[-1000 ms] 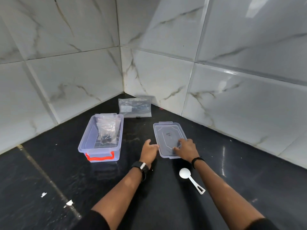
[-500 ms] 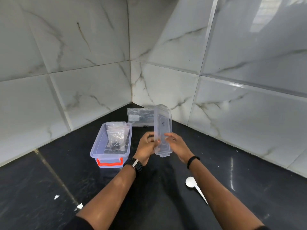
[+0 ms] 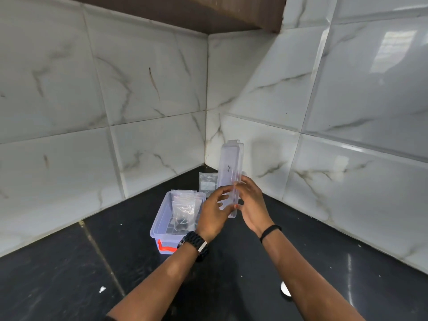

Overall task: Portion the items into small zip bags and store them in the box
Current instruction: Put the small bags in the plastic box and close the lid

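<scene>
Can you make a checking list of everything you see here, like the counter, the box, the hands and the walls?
Surface: glossy black stone counter, a few white specks.
Job's things: clear plastic box with an orange latch, open, holding filled small zip bags; clear plastic lid held upright in the air; flat pack of zip bags behind the box.
Clutter: white spoon, mostly hidden by the right forearm.
Hands: left hand and right hand both hold the lid's lower part.
Cables: nothing seen.
Surroundings: white marble-look wall tiles; brown shelf above.
</scene>
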